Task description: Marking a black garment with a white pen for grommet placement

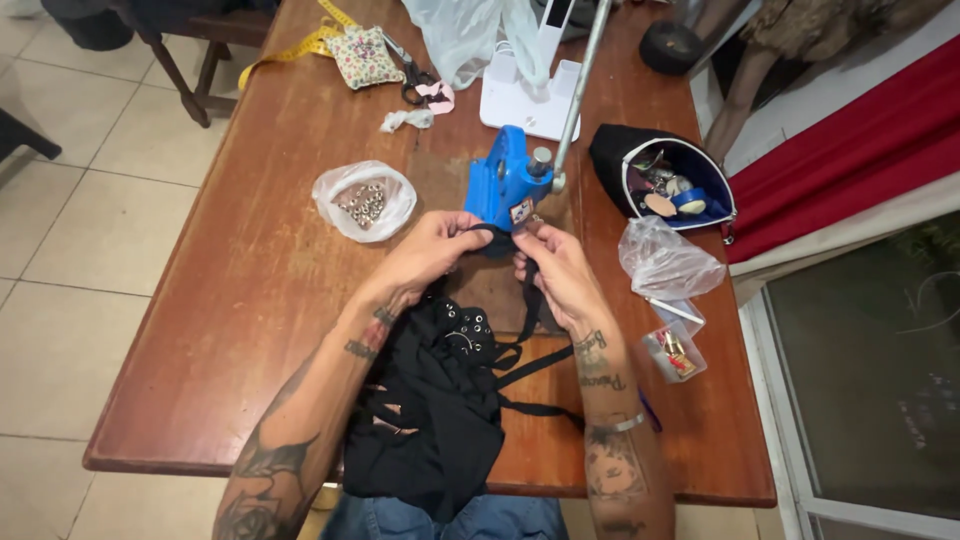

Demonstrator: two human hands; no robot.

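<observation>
Your left hand (432, 250) pinches black strap (497, 232) | your right hand (556, 268) pinches it at 3 o'clock | blue press (505, 185) at 12

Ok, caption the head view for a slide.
Both hands, left hand and right hand, hold black fabric at blue press.

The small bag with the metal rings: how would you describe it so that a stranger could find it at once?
Start at the blue hand press in the middle of the wooden table. Just to its left lies a clear plastic bag, open at the top, holding a heap of small silver eyelets. The other clear bag, right of the press, is crumpled and shows no eyelets.
</observation>
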